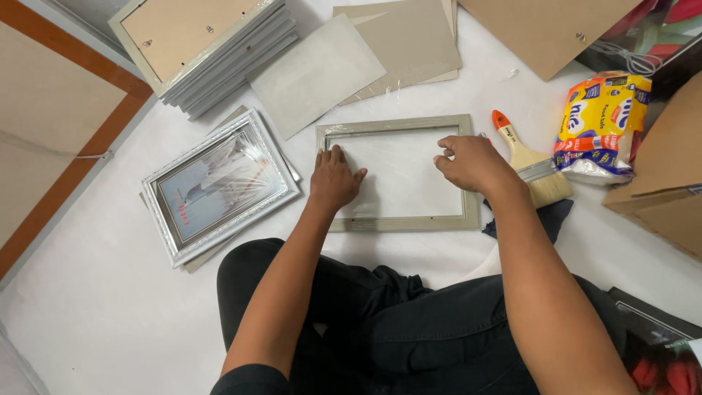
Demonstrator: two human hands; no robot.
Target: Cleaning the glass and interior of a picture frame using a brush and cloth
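Two bare hands rest on one grey picture frame (398, 222), which lies flat and face down on the white floor (95, 307) directly in front of the seated person's black-trousered legs (409, 322). This frame is the reference for all positions below.

Left hand (334, 179): placed palm down on the left part of the frame, fingers extended and close together, tips at the upper-left inner corner, thumb spread toward the frame's middle. It presses flat and grips nothing.

Right hand (472, 162): positioned over the frame's upper-right corner, fingers curled loosely inward, fingertips at the inner edge of the right rail. Whether it pinches anything small cannot be determined.

Inside the frame opening lies a clear, reflective pane (406, 175).

Surrounding items:
- Just right of the frame, touching or nearly touching its right rail: a paintbrush (528, 162) with a pale wooden handle and an orange tip, bristles pointing toward the person. A dark cloth (545, 216) lies under its bristle end.
- Further right: a yellow and white plastic packet (601, 124), then a brown cardboard box (669, 175).
- Left of the frame, set at an angle: a silver ornate frame (219, 183) wrapped in clear film, holding a picture.
- Above and left: a stack of grey frames (212, 47), backs upward.
- Directly above: loose grey backing boards (351, 58), overlapping one another.
- Above and right: a brown board (548, 25).
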